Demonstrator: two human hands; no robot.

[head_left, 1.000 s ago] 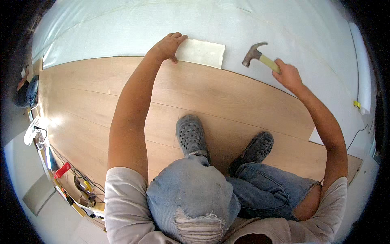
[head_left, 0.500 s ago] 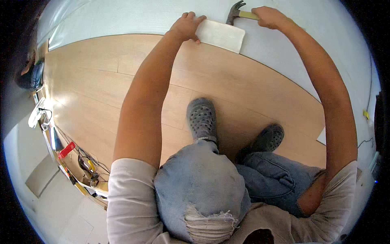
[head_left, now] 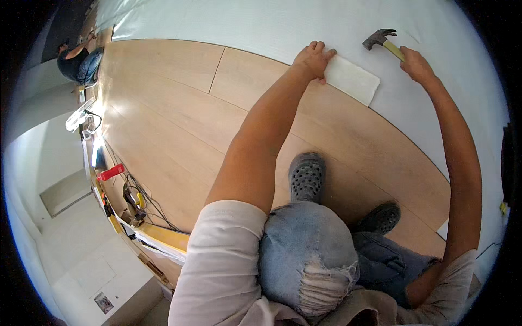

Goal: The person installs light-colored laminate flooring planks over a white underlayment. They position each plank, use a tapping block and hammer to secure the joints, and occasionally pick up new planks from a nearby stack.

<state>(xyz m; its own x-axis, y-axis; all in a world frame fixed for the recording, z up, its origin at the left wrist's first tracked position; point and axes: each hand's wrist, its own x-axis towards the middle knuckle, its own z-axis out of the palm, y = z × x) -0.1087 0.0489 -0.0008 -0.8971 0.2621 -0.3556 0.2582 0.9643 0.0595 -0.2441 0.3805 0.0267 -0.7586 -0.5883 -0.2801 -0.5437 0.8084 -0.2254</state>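
Observation:
With my left hand (head_left: 315,62) I grip the left end of a flat white rectangular block (head_left: 353,80), which lies along the far edge of the wood-look plank floor (head_left: 179,125). The fingers go over its far side and the thumb is on the near side. Off to the right, my right hand (head_left: 417,65) is closed round the yellowish handle of a claw hammer (head_left: 379,39). The dark hammer head is apart from the block, beyond its right end. A pale sheet (head_left: 255,27) spreads beyond the planks.
Cables (head_left: 144,201), a red object (head_left: 111,172) and a bright lamp (head_left: 98,152) lie along the left side. Another person (head_left: 81,62) crouches at the far left. My grey clogs (head_left: 307,176) rest on the planks. A dark seam (head_left: 217,70) runs between two planks.
The hammer has moved away from the block's far edge, to the right. My left hand still holds the block. The whole view has swung left, showing more of the left side.

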